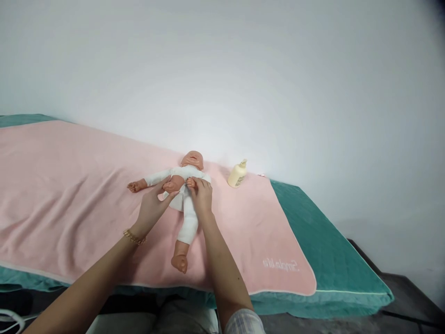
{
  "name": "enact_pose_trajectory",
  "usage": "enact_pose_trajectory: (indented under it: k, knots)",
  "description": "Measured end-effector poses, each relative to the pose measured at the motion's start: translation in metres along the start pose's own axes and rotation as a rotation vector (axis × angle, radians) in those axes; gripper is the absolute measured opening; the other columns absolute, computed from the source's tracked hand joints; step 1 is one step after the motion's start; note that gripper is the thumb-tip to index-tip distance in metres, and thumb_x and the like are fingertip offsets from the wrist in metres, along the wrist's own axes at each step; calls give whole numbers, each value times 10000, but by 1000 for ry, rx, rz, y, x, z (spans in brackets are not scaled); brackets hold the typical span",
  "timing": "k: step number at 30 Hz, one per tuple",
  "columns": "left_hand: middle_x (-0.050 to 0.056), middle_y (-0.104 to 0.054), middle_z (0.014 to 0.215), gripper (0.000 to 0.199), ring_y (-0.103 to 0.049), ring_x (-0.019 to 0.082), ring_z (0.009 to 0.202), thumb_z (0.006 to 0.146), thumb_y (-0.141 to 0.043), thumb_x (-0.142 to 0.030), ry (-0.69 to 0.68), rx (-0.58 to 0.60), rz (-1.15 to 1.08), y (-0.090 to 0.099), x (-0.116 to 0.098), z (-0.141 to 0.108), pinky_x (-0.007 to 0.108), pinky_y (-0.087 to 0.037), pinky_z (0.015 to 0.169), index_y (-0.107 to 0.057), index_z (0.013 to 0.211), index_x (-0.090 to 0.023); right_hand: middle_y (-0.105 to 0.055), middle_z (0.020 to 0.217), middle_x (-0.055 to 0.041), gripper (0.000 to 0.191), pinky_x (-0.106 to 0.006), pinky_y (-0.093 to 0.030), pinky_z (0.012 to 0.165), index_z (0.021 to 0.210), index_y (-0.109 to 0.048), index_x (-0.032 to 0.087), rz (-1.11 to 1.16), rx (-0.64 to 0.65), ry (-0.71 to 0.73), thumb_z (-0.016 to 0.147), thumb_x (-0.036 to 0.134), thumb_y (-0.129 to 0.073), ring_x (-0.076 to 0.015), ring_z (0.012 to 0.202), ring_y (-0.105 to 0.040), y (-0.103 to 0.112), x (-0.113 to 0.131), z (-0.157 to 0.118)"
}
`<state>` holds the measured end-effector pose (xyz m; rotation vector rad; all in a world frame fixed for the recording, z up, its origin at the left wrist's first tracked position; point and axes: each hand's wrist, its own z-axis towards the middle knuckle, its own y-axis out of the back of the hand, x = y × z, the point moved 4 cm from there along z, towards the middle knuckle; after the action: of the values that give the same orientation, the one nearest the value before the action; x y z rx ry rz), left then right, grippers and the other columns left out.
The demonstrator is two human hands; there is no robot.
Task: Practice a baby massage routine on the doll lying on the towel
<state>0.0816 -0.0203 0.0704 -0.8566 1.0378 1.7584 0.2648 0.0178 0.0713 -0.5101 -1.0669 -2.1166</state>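
A baby doll (190,222) with a white cloth body lies on its back on a pink blanket (250,232), its head toward the wall. My left hand (155,202) has its thumb and fingers around one of the doll's feet, raised over the belly. My right hand (202,192) holds the doll's small hand at its chest. One doll arm stretches out to the left, and the other leg points toward me. Around my left wrist is a gold bracelet (134,237).
A pale yellow pump bottle (237,174) stands on the blanket right of the doll. Under the blanket is a green padded bed (333,260). The white wall (278,83) rises behind it. A dark frame is at the lower right.
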Motion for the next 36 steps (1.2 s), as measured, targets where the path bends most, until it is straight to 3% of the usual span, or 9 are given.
enact_pose_trajectory:
  k: [7, 12, 16, 21, 26, 30, 36]
  knots:
    - [116, -675, 1331, 617, -667, 291, 1175, 855, -658, -521, 5, -11, 11, 1, 1, -4, 423, -498, 1043, -603, 1366, -181, -712, 1179, -89, 321, -413, -417, 1040, 1162, -708, 216, -6, -9, -3, 849, 175, -654, -254, 1136, -597, 0, -4, -3]
    - [53, -678, 1338, 602, -623, 293, 1252, 854, -657, -539, 16, -59, 90, 25, -5, -26, 397, -509, 1045, -599, 1381, -253, -691, 1239, -103, 365, -395, -442, 1039, 1236, -659, 183, 200, -203, -166, 886, 259, -591, -232, 1156, -599, 17, -19, -9]
    - [29, -707, 1290, 688, -673, 301, 1175, 834, -679, -543, 37, -83, 172, 48, -4, -52, 354, -592, 895, -523, 1458, -302, -660, 1333, -102, 420, -374, -420, 1090, 1278, -614, 168, 409, -329, -330, 890, 326, -603, -214, 1222, -600, 32, -34, -15]
    - [29, -713, 1280, 714, -693, 287, 1140, 850, -669, -551, -32, -62, 168, 61, 15, -102, 381, -592, 924, -455, 1493, -328, -593, 1409, -141, 426, -371, -417, 1113, 1276, -555, 144, 521, -507, -515, 924, 383, -559, -214, 1293, -564, 49, -68, -25]
    - [50, -674, 1340, 631, -663, 293, 1188, 894, -628, -536, -78, -40, 196, 57, 49, -152, 407, -587, 950, -476, 1470, -327, -676, 1231, -153, 325, -395, -521, 1026, 1177, -559, 133, 649, -608, -777, 979, 381, -484, -225, 1169, -656, 57, -119, -36]
    - [67, -705, 1278, 537, -699, 297, 1108, 917, -585, -506, -104, -4, 287, 57, 62, -164, 412, -609, 909, -548, 1406, -286, -717, 1115, -108, 246, -391, -594, 937, 1159, -556, 167, 792, -603, -884, 1022, 317, -417, -187, 1052, -714, 57, -143, -41]
    - [72, -718, 1258, 505, -719, 295, 1063, 916, -567, -481, -176, 7, 355, 60, 64, -164, 412, -630, 863, -566, 1375, -270, -714, 1139, -100, 192, -361, -593, 952, 1090, -578, 185, 894, -617, -879, 1017, 331, -476, -168, 1071, -713, 54, -144, -46]
